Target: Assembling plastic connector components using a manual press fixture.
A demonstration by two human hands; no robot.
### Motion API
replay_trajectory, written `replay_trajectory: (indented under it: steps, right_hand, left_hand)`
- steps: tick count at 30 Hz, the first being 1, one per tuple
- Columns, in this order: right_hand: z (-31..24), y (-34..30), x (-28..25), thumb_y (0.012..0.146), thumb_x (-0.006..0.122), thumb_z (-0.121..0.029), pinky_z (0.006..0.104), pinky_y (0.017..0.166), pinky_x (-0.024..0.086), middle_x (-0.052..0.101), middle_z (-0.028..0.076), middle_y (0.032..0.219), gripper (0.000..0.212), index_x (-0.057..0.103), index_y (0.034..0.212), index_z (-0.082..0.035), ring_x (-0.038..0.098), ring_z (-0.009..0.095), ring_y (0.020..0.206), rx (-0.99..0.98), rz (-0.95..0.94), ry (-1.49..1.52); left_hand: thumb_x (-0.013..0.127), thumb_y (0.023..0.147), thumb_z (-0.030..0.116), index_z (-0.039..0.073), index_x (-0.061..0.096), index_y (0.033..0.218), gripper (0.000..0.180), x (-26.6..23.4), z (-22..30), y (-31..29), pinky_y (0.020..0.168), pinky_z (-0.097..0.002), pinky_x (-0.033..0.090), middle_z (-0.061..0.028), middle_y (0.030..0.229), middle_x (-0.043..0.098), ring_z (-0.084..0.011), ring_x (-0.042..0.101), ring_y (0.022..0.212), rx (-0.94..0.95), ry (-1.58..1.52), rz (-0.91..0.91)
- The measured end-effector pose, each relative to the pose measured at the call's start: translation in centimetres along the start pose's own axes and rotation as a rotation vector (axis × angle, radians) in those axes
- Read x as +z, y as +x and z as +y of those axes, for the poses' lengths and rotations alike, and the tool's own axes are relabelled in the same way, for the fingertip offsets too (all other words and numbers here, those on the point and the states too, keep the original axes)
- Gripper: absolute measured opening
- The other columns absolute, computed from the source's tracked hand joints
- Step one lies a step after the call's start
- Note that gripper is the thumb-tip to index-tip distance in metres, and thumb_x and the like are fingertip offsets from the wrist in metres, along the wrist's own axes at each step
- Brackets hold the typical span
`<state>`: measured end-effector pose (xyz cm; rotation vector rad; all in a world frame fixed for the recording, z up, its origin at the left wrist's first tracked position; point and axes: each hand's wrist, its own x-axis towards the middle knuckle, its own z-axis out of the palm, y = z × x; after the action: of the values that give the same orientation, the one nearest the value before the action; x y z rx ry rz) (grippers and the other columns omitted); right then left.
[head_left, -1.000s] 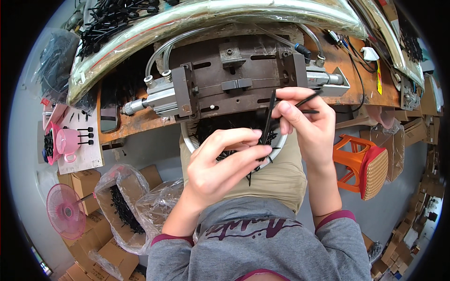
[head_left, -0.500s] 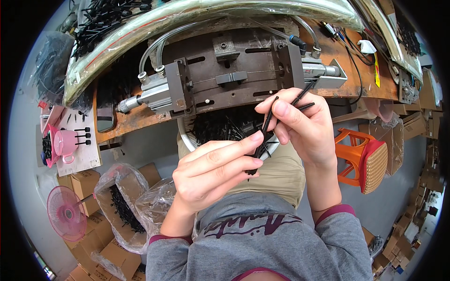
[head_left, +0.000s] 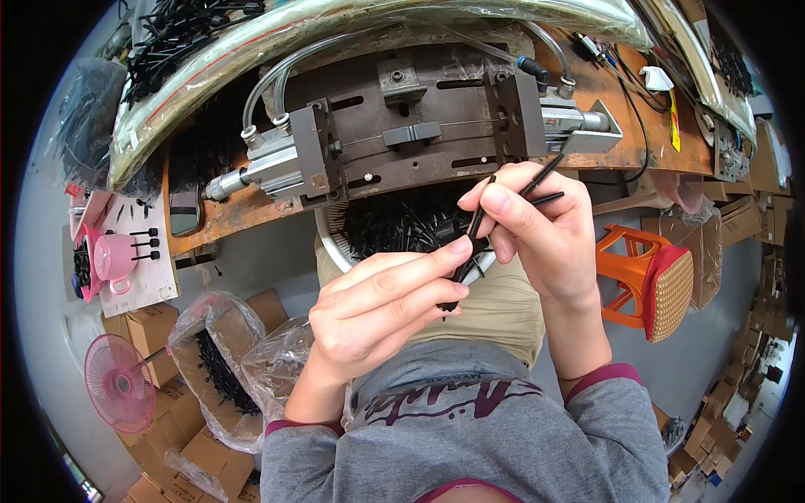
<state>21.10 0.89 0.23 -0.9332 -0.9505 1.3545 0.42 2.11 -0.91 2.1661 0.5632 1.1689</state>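
Over my lap, my left hand [head_left: 386, 306] is closed, its fingers pinching several thin black rods [head_left: 476, 220] that look threaded. Their lower ends poke out below the fingertips. My right hand [head_left: 541, 230] meets it from the right, with thumb and index finger at the upper part of the same bundle. Two more black rods [head_left: 545, 173] stick out between its fingers, slanting up and to the right. Below and beyond the hands, a white basket [head_left: 334, 245] holds a heap of similar black parts [head_left: 386, 225]. The fingers partly hide how many rods each hand grips.
A brown metal fixture [head_left: 394, 163] with air cylinders [head_left: 277, 163] and clear hoses is mounted on the wooden bench [head_left: 243, 230]. To the left stand a pink cup [head_left: 116, 256], a pink fan [head_left: 119, 381] and a plastic-lined carton [head_left: 222, 369]. An orange stool [head_left: 625, 277] stands right.
Both hands stay almost in place, still holding the rods. The right hand and its rods have tilted slightly; the view has shifted a little.
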Motion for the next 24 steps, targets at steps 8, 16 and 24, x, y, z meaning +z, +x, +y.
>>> replay_trajectory:
  steps: [8, 16, 24]
  right_hand:
    - [0.3, 0.1, -0.3, 0.094, 0.068, -0.007, 0.0184, 0.051, 0.044, 0.071, 0.008, 0.08, 0.013, 0.074, 0.099, 0.003, 0.057, 0.005, 0.057, 0.025, -0.002, 0.006]
    - [1.7, 0.0, -1.5, 0.094, 0.069, -0.009, 0.0194, 0.058, 0.049, 0.073, 0.01, 0.088, 0.022, 0.07, 0.112, 0.003, 0.062, 0.007, 0.066, 0.067, 0.101, -0.116]
    - [1.5, -0.4, -1.2, 0.094, 0.067, -0.005, 0.0225, 0.062, 0.053, 0.073, 0.014, 0.096, 0.027, 0.064, 0.12, 0.005, 0.064, 0.009, 0.068, 0.117, 0.066, -0.019]
  left_hand:
    - [0.079, 0.065, 0.007, -0.003, 0.075, 0.092, 0.029, 0.1, 0.1, 0.2, 0.073, -0.0327, 0.057, -0.018, 0.115, 0.072, -0.0266, 0.071, 0.089, -0.029, 0.049, 0.001]
    - [0.08, 0.069, 0.001, -0.002, 0.072, 0.094, 0.027, 1.7, -2.9, 1.3, 0.085, -0.0357, 0.057, -0.0131, 0.124, 0.069, -0.0281, 0.07, 0.099, -0.119, 0.462, 0.056]
    - [0.079, 0.076, 0.008, 0.003, 0.073, 0.094, 0.02, 2.8, -4.1, 2.4, 0.067, -0.0283, 0.055, -0.0059, 0.122, 0.071, -0.0187, 0.07, 0.073, -0.121, 0.759, -0.018]
